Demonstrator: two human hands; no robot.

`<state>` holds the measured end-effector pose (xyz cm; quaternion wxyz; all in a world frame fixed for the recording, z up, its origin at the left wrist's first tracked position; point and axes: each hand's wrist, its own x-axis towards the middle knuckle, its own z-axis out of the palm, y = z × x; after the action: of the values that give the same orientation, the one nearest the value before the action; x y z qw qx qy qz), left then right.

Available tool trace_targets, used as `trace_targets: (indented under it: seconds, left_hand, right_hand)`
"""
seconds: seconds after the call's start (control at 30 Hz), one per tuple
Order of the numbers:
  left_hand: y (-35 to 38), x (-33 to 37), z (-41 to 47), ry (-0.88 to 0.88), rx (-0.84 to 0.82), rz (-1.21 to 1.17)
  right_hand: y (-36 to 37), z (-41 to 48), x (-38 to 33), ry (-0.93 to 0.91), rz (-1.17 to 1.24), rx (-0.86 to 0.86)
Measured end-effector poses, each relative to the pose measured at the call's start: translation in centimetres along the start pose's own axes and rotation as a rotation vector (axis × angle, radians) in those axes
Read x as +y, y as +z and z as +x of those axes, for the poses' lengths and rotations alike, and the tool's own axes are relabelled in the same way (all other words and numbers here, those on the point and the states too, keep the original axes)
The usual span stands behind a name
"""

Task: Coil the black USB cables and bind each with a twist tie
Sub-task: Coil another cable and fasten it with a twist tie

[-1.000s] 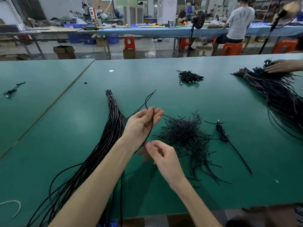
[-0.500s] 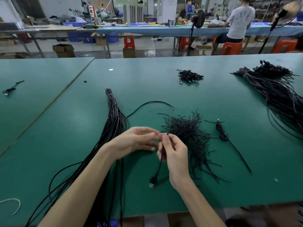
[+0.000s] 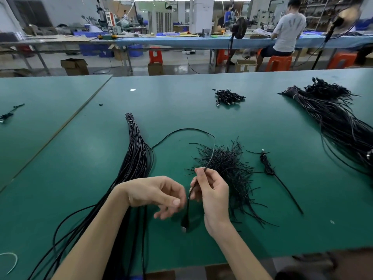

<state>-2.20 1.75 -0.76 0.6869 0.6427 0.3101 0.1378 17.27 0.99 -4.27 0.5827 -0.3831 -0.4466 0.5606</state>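
Head view. Shows the right hand raised just above the green table, thumb and forefinger pinching one black USB cable, the other fingers curled toward the palm. From the pinch, cable rising over the near edge of the twist-tie pile, arcing to the left, then dropping to the table surface beside the long cable bundle. Below the pinch, short end hanging down past the palm, with its plug close above the table.

Left hand just beside the hanging end, palm down, fingers loosely curled and slightly apart, gripping nothing. Fingertips blurred; contact with the cable not determinable.

Long cable bundle lying left of both hands, tied near its far tip, fanning wider toward the near table edge and running under the left forearm. Twist-tie pile directly behind the right hand, a loose tangle of short black ties. Right of that pile, well apart from the hands, one tied cable lying alone, its tail stretched toward the near edge. Farther back, a small heap of coiled cables. At the far right, a second large bundle spread across the table.

Neighbouring table at left, carrying one small dark cable. In the background, a seated person facing away at a blue-topped bench, orange stools and a cardboard box on the floor.
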Motion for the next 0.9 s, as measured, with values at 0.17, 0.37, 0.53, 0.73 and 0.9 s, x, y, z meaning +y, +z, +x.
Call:
trace_targets:
  seconds: [0.17,0.37,0.53,0.73,0.9]
  left_hand:
    - [-0.6,-0.6,0.0,0.074,0.089,-0.022]
    - [-0.9,-0.7,-0.4,0.188,0.134,-0.092]
    - [-0.9,-0.5,-0.1,0.429,0.418,-0.439]
    - [-0.6,-0.3,0.8,0.426,0.470,-0.375]
    - [0.3,-0.2,1.5,0.373,0.566,-0.322]
  right_hand:
    - [-0.1,0.2,0.1,0.040,0.038,0.023]
    - [-0.1,0.5,0.5,0.071,0.046,0.023]
    - [0.1,0.4,0.7,0.051,-0.017,-0.018]
    - [-0.1,0.3,0.6,0.043,-0.034,-0.035]
    - [-0.1,0.2,0.6,0.049,-0.043,-0.072]
